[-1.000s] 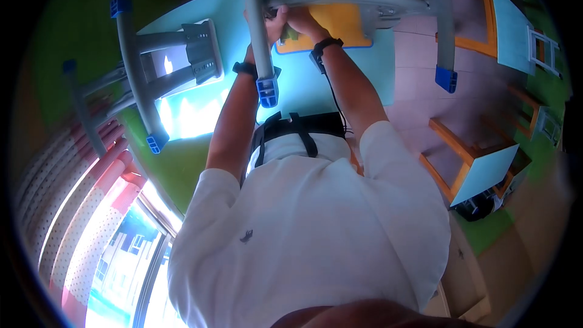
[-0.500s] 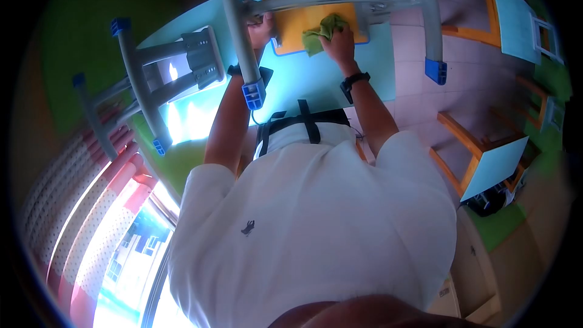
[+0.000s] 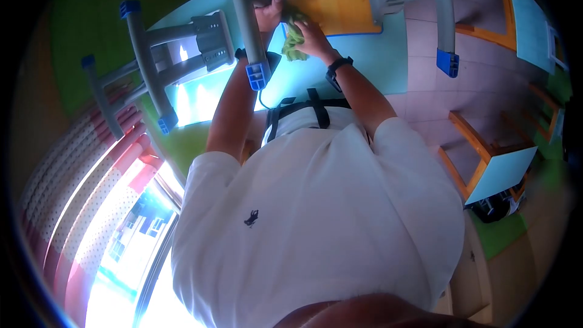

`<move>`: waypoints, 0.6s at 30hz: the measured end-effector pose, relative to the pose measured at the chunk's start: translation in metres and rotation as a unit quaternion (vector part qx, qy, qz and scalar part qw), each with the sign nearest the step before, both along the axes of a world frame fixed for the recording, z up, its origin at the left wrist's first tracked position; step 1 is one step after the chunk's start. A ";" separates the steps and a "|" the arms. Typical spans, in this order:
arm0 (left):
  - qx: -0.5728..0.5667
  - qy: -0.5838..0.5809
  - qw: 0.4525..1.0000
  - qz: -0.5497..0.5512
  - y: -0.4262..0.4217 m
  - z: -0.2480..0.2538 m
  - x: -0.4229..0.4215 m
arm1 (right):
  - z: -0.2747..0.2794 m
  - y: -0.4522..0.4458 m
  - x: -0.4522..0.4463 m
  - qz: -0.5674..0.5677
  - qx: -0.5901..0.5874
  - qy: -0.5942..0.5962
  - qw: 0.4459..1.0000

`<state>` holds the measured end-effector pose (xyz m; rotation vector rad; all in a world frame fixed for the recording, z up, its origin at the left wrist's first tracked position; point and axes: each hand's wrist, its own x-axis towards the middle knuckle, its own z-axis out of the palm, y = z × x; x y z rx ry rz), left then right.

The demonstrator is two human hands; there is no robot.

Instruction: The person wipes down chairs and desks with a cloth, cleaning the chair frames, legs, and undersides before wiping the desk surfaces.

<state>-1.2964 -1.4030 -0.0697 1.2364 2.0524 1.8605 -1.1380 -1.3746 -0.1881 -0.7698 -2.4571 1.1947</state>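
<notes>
An upturned stool lies on the pale blue table, with its orange seat panel (image 3: 346, 15) edged in blue and its grey metal legs (image 3: 446, 12) pointing toward me. My right hand (image 3: 313, 39) is closed on a crumpled green cloth (image 3: 294, 45) at the panel's near left corner. Beside it, my left hand (image 3: 269, 15) has its fingers curled at the seat's left edge. A grey leg and crossbar pass in front of that hand and hide part of it.
A second upturned stool (image 3: 212, 42) stands on the table (image 3: 364, 73) to the left, its legs jutting out. Wooden-framed stools (image 3: 489, 164) lie tipped at the right. A bright window (image 3: 130, 249) and pink curtains (image 3: 91, 206) are at the lower left.
My right hand has drawn the cloth left and toward me, from the middle of the panel to its left corner. My left hand stays by the seat edge. The whole view has shifted slightly.
</notes>
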 end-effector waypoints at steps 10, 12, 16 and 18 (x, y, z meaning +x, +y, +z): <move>-0.027 0.001 0.999 0.019 -0.001 -0.011 -0.003 | -0.031 0.069 0.153 -0.133 0.109 -0.057 0.984; -0.035 0.011 0.999 0.014 -0.002 -0.020 -0.008 | -0.025 0.061 0.144 -0.153 0.123 -0.120 0.973; -0.041 -0.067 0.997 0.019 -0.002 -0.007 0.001 | -0.014 0.032 0.101 -0.148 0.142 -0.177 0.963; -0.042 -0.063 0.997 0.013 0.000 0.000 0.001 | -0.015 0.012 0.081 -0.133 0.124 -0.155 0.971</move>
